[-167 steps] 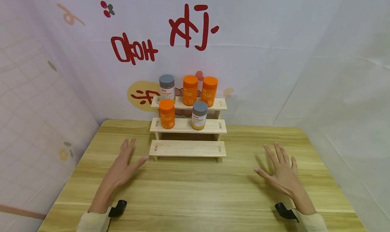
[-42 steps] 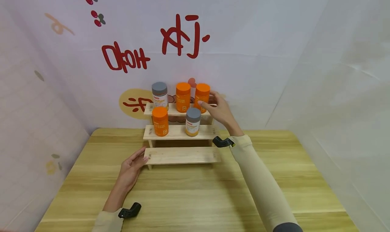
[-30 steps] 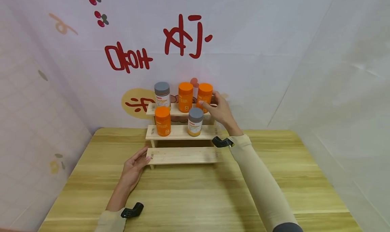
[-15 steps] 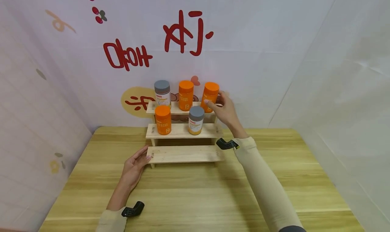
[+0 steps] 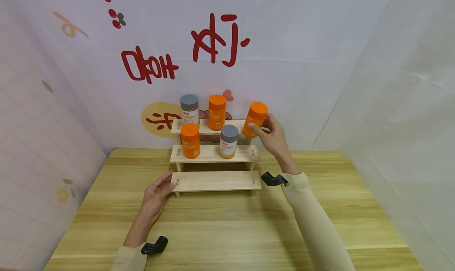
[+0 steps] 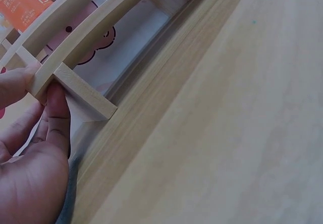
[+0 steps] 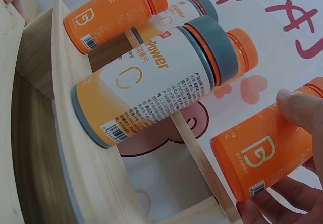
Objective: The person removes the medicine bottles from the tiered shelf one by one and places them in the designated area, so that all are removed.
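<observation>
Thumb and fingers of my right hand (image 5: 275,138) hold an orange bottle (image 5: 255,119), tilted, at the right end of the top tier of a wooden three-tier rack (image 5: 217,181). In the right wrist view that bottle (image 7: 267,143) hangs beside the top board's end, the thumb across its upper part. My left hand (image 5: 154,200) grips the left end of the bottom tier; in the left wrist view the thumb lies on the board (image 6: 75,47) and fingers of the hand (image 6: 38,168) are under it.
A grey-capped bottle (image 5: 190,109) and an orange bottle (image 5: 217,113) stand on the top tier. Another orange bottle (image 5: 190,141) and a grey-capped one (image 5: 228,142) stand on the middle tier. The rack is on a wooden table (image 5: 227,231) before a printed cloth (image 5: 302,81).
The right hand has taken hold of the rightmost orange bottle and moved it right and off its spot, now tilted. The left hand came to the rack's end earlier and has stayed there.
</observation>
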Available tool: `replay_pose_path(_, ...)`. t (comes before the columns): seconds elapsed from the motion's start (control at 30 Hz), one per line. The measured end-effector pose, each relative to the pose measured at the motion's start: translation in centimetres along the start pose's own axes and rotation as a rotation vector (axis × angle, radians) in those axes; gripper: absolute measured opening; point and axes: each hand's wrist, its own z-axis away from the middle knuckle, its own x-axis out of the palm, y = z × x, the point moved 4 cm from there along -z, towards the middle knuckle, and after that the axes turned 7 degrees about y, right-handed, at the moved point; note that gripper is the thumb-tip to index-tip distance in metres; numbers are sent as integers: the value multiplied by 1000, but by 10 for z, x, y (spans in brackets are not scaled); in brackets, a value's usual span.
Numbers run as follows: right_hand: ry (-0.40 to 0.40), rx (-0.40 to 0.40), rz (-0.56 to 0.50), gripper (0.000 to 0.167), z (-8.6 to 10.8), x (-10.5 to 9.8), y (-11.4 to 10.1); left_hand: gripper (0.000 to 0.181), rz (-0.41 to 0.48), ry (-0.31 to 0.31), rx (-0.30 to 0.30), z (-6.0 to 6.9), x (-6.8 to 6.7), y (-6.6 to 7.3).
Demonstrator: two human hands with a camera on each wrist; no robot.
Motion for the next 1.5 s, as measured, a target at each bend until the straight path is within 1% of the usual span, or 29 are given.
replay_pose_path(0.27, 41, 5, -38, 53, 21, -22, 5, 65, -6, -4, 1, -2, 2, -5)
replay_pose_path(0.4, 64, -2, -44, 51, 28, -31, 9, 65, -12, 6, -6, -1, 1, -4)
replay_pose_path(0.53, 80, 5, -43, 53, 35, -36, 16, 66, -13, 15, -6, 1, -1, -1)
replay_pose_path(0.7, 115, 48, -53, 54, 45, -45, 29, 66, -17, 8, -18, 1, -1, -1)
replay_pose_path(0.87, 137, 70, -43, 55, 51, -53, 44, 67, -9, 9, -5, 0, -1, -1)
replay_pose_path(1.0, 145, 92, -28, 55, 56, -58, 56, 66, -6, 12, -7, 0, -2, -2)
replay_pose_path(1.1, 146, 118, -24, 55, 55, -58, 64, 66, -10, 5, -3, -1, -3, -1)
replay_pose_path(1.33, 127, 202, -18, 61, 62, -58, 91, 65, -10, 1, -3, 0, -2, -3)
replay_pose_path(1.5, 149, 238, -28, 62, 65, -58, 107, 67, -16, -10, -6, 0, -2, -2)
